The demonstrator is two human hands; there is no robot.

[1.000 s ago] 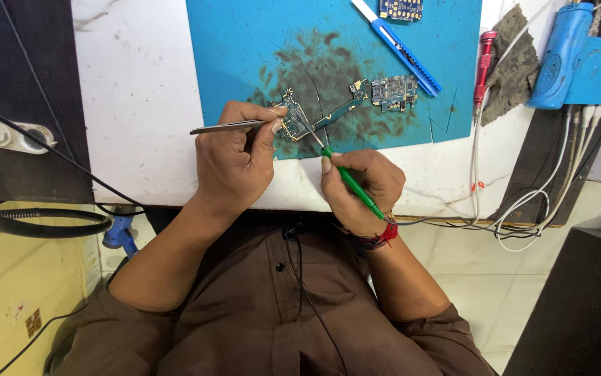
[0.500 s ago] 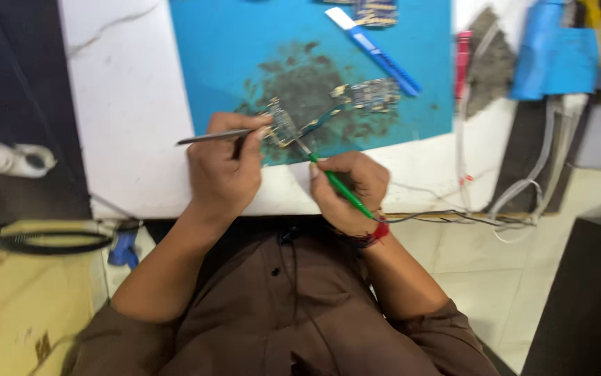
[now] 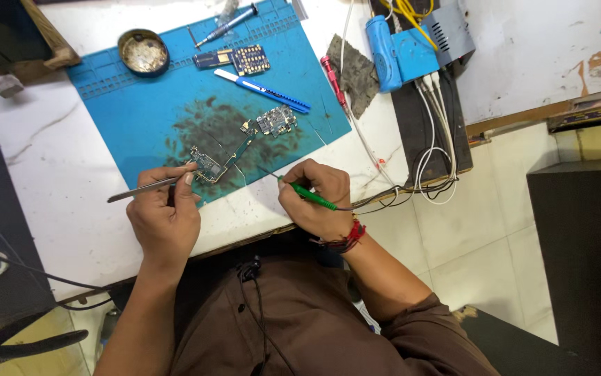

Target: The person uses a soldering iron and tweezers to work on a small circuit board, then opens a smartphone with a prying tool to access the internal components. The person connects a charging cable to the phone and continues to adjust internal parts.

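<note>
— What am I looking at around the hands?

— My left hand (image 3: 165, 219) has its fingers pinched together on metal tweezers (image 3: 144, 189), whose tips meet a small circuit board (image 3: 206, 166) on the stained part of the blue work mat (image 3: 140, 118). My right hand (image 3: 318, 198) is closed around a green-handled soldering iron (image 3: 307, 196), its tip just beside that board.

— Anything crowding it?

— A second board piece (image 3: 276, 121) lies just beyond. Further up the mat I see a blue utility knife (image 3: 262, 88), a round tin (image 3: 143, 51) and another board (image 3: 250, 60). A red screwdriver (image 3: 332, 78) and grey rag (image 3: 353, 73) sit off the mat's right edge, with white cables (image 3: 433, 139) near my right wrist.
</note>
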